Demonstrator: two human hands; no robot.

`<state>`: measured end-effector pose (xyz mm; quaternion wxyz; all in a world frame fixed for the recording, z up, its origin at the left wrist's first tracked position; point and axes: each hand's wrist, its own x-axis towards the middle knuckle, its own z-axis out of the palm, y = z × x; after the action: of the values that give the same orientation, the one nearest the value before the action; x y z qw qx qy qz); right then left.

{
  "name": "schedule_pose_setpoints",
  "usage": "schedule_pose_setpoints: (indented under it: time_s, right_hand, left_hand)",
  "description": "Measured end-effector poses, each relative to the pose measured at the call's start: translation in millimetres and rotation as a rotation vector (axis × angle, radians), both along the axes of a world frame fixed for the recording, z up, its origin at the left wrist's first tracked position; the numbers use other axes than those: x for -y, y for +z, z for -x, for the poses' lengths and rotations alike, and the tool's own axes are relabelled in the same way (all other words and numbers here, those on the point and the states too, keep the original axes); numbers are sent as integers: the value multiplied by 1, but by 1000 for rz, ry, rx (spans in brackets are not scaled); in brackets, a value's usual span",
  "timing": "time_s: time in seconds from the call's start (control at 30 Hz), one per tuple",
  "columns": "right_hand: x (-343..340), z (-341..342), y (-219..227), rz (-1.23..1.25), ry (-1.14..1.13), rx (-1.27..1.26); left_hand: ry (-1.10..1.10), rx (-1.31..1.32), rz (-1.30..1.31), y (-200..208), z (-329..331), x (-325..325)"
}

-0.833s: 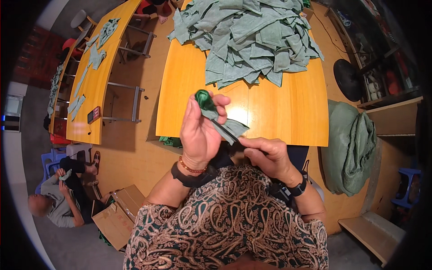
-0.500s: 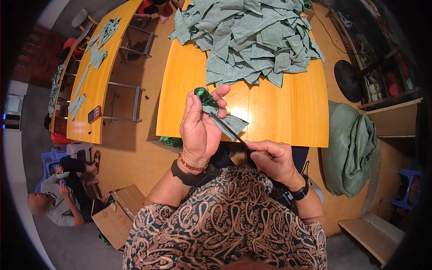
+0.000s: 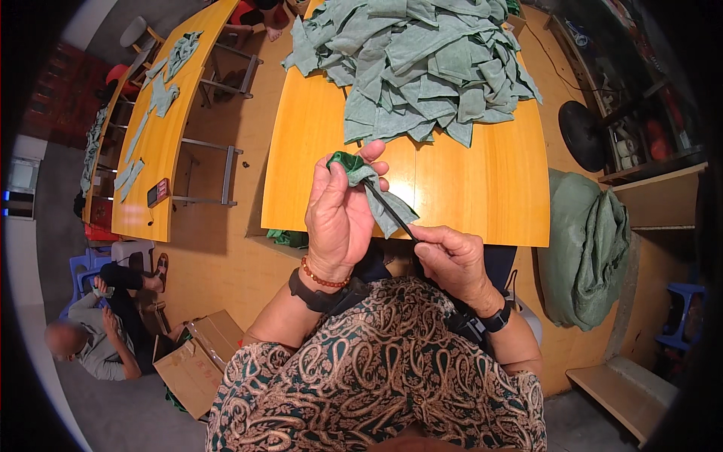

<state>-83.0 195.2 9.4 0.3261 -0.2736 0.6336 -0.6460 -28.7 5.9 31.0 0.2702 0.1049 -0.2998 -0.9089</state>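
My left hand, palm up, grips a small piece of green cloth between thumb and fingers. Its darker green side shows in a curled fold at the fingertips, while a paler tail hangs toward my right hand. Pinched in my right hand is a thin black rod. The rod slants up to the left across the cloth, and its far tip goes into or behind the fold; I cannot tell which. Both hands are over the near edge of the yellow wooden table.
A large heap of pale green cloth pieces covers the table's far part. On the right stand a bulging green sack and a black round base. Left are another table, a cardboard box and a seated person.
The cloth fold at my left fingertips has opened out and flattened, and its tail hangs lower along the rod. Both hands have shifted only slightly.
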Motion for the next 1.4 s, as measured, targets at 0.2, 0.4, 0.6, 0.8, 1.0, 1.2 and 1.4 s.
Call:
schedule_pose_setpoints:
  time_s: [0.2, 0.4, 0.6, 0.8, 1.0, 1.2, 1.4]
  right_hand:
    - [4, -5, -8, 92, -22, -21]
    - [7, 7, -6, 193, 61, 361]
    - [5, 11, 4, 181, 63, 469]
    - [7, 9, -1, 223, 55, 491]
    - [29, 15, 8, 427, 28, 545]
    - [28, 23, 20, 364, 21, 540]
    - [25, 16, 17, 328, 145, 628]
  left_hand:
    - [-2, -61, -1, -7, 2, -5]
    - [8, -49, -39, -5, 7, -4]
    - [-28, -17, -7, -2, 8, -2]
    - [-41, -32, -11, -3, 9, -12]
    - [-2, 180, 45, -6, 4, -53]
    - [-101, 121, 190, 7, 0, -26]
    - [-72, 75, 118, -5, -2, -26]
